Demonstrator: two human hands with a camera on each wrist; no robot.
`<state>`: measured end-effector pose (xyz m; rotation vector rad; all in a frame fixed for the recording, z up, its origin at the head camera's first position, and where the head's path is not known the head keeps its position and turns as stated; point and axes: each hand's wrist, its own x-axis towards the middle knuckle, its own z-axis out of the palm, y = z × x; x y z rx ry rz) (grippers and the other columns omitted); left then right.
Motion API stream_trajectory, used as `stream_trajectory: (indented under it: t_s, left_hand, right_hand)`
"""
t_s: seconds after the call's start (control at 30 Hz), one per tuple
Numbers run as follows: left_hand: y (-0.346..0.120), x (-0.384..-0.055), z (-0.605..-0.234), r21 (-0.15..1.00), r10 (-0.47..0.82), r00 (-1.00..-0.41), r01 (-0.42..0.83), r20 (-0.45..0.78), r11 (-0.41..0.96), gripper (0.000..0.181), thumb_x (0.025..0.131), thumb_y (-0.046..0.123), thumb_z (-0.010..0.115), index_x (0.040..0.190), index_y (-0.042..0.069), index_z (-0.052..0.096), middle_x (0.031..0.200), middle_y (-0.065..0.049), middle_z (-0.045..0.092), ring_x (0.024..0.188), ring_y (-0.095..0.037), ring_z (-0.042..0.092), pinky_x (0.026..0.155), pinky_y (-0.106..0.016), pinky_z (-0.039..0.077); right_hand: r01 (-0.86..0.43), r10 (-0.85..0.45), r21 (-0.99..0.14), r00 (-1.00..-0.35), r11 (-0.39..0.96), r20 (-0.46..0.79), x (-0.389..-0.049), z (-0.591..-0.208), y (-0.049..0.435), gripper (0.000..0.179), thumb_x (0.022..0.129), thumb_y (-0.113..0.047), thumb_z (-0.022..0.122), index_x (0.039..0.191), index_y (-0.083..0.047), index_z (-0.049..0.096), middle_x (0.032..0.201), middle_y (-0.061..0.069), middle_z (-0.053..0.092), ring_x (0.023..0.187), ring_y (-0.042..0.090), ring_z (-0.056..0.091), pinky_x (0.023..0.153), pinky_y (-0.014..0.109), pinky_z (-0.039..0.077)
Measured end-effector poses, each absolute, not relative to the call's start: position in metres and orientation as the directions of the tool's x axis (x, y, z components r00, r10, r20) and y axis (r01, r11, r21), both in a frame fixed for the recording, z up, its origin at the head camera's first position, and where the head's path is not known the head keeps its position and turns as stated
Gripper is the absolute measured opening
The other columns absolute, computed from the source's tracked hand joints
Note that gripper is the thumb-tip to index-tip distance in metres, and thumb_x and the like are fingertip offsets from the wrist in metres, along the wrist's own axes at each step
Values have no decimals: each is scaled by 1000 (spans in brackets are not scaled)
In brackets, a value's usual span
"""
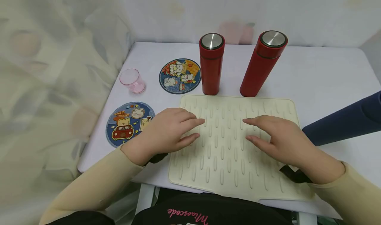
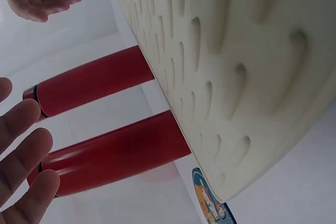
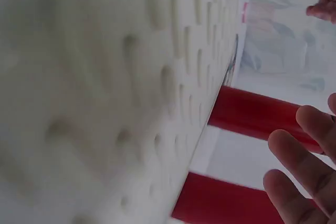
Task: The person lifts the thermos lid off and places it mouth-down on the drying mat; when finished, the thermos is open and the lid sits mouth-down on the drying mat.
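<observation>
My left hand [image 1: 174, 129] is over the left side of a cream ribbed mat [image 1: 221, 149], fingers relaxed and holding nothing. Opposite it, my right hand [image 1: 279, 139] hovers over the mat's right side, thumb and fingers apart with nothing between them. The two hands face each other across the mat. Behind the mat stand two red flasks with silver lids, a left flask [image 1: 211, 66] and a right flask [image 1: 263, 64]. In the left wrist view, loosely bent fingertips [image 2: 39, 145] show beside the flasks. The right wrist view shows spread fingers [image 3: 294, 156] too.
A round cartoon coaster [image 1: 180, 76] lies left of the flasks, and a second coaster [image 1: 129, 124] sits partly behind my left hand. Near the table's left edge stands a small pink glass [image 1: 134, 82]. At the right, a dark blue cylinder [image 1: 342, 119] is beside my right hand.
</observation>
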<state>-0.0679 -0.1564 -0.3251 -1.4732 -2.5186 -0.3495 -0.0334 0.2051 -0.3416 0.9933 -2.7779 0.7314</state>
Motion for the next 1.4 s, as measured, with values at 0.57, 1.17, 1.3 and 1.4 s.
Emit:
stream_trajectory:
  t_s: [0.57, 1.17, 1.3, 1.4]
  left_hand:
    - [-148, -111, -330, 303, 525, -733, 667, 433, 681, 42, 104, 31, 76, 140, 10, 75, 118, -8, 82, 108, -26, 76, 88, -47, 64]
    - [-141, -135, -320, 430, 378, -779, 602, 500, 673, 64, 104, 30, 76, 161, 10, 54, 151, -10, 66, 134, -27, 65, 111, -49, 56]
    - [-135, -139, -315, 436, 376, -774, 609, 510, 663, 67, 105, 32, 75, 163, 10, 51, 158, -10, 61, 147, -28, 56, 123, -46, 47]
    - [-132, -139, -312, 443, 380, -764, 623, 522, 645, 67, 104, 32, 75, 162, 8, 51, 160, -12, 59, 152, -29, 52, 128, -44, 42]
  right_hand:
    - [-25, -120, -888, -992, 459, -34, -148, -350, 110, 96, 101, -29, 82, 177, -29, 23, 180, 0, 36, 158, 30, 49, 124, 51, 48]
    - [13, -29, -924, -999, 382, -26, -179, -369, 84, 87, 99, -30, 85, 171, -22, 36, 167, 3, 53, 152, 27, 54, 125, 47, 48]
    - [6, -21, -943, -1000, 332, -14, -179, -371, 88, 83, 97, -29, 87, 167, -25, 43, 162, 2, 57, 147, 24, 57, 121, 44, 51]
    - [-17, -15, -945, -1000, 327, 13, -177, -369, 92, 81, 96, -28, 88, 166, -25, 46, 160, 0, 58, 146, 22, 56, 120, 43, 51]
